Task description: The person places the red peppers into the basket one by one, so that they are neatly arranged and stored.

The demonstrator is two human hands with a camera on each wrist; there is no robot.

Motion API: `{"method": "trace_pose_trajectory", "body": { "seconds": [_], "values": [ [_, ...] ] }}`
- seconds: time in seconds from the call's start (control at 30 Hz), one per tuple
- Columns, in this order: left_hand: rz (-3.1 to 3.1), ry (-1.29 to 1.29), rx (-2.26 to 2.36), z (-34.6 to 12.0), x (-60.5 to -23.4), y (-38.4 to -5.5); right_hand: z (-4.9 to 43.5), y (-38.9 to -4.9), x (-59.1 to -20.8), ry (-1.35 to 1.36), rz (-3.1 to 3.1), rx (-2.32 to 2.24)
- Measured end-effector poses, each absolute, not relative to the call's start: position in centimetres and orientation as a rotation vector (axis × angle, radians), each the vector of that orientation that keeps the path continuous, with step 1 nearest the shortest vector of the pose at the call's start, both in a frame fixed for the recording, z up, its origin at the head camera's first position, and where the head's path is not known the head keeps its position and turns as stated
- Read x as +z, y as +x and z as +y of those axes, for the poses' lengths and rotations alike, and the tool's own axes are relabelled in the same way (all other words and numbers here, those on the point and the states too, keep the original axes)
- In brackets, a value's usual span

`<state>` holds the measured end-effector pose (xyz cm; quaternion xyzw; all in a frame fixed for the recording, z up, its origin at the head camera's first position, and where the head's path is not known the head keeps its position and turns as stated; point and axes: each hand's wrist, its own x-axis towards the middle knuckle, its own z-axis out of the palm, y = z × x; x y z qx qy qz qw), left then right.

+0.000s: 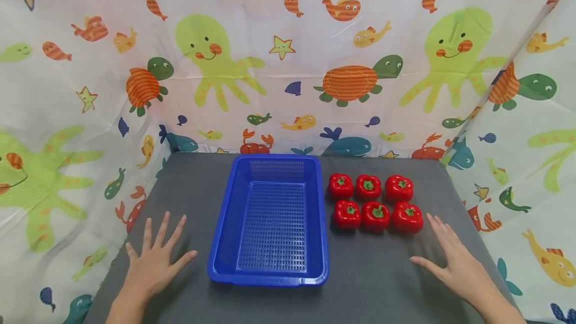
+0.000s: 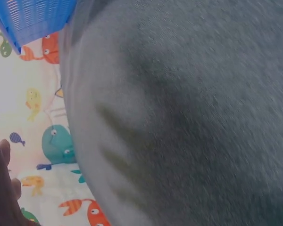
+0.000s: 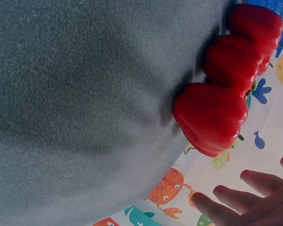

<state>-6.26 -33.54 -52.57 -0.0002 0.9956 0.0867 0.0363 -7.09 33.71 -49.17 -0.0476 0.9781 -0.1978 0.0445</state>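
Fingers spread, my left hand hovers over the grey surface to the left of a blue plastic basket, holding nothing. My right hand is held out with straight fingers on the far right, its fingertips close to the nearest red bell pepper. Several red bell peppers with green stems stand in two rows just right of the basket, among them a back-row pepper. In the right wrist view, a large pepper sits beyond the fingertips, apart from them. Inside the basket, only its perforated floor shows.
A grey cloth covers the table. White curtains printed with sea animals enclose it at the back and both sides. The basket's raised rim stands between the left hand and the peppers.
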Motion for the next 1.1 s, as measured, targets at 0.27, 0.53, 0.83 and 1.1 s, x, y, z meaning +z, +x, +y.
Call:
{"method": "trace_pose_trajectory", "body": {
  "seconds": [0.27, 0.53, 0.83, 1.1],
  "values": [
    [2.96, 0.081, 0.592, -32.1, -52.7, -7.1, 34.7, -8.4, -50.0, -0.046, 2.978, -0.779],
    [2.852, 0.091, 0.884, -31.3, -53.3, -7.7, 35.3, -9.3, -51.4, -0.031, 3.019, -0.905],
    [2.76, 0.181, 1.16, -29.8, -53.6, -8.1, 35.5, -9.6, -52.6, 0.031, 3.018, -1.024],
    [2.37, 0.252, 1.563, -28.1, -52.6, -9.1, 35.6, -10.7, -53.7, 0.136, 2.899, -1.229]
  ]
}}
